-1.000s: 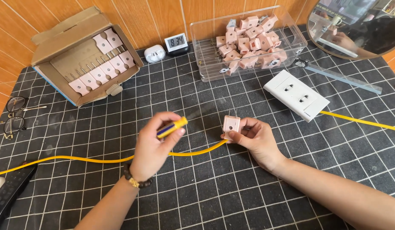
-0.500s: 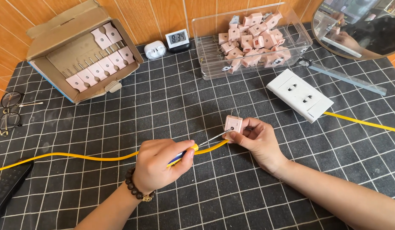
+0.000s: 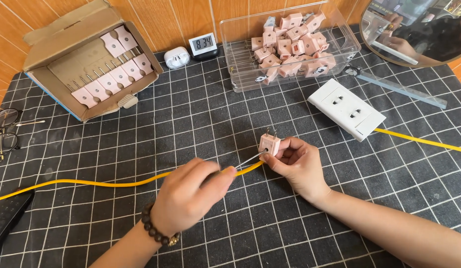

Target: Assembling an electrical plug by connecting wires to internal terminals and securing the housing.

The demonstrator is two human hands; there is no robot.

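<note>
My right hand [image 3: 299,166] grips a small pink plug [image 3: 269,144] with its two metal prongs pointing up, just above the black gridded mat [image 3: 200,124]. A yellow cable [image 3: 116,182] runs from the plug's base leftward across the mat. My left hand [image 3: 190,196], wearing a dark bead bracelet, holds a screwdriver; its thin metal shaft [image 3: 250,160] reaches to the side of the plug. The screwdriver's handle is hidden inside my fist.
A clear plastic bin [image 3: 290,44] of several pink plugs stands at the back. An open cardboard box [image 3: 86,64] with plugs is at back left. A white double socket [image 3: 345,108] with yellow cable lies right. Glasses [image 3: 4,131], a small clock [image 3: 203,44], a ruler [image 3: 404,89] and a mirror [image 3: 419,30] surround.
My left hand has moved down and right, bringing the screwdriver tip up to the plug. My right hand has turned the plug so its prongs point up.
</note>
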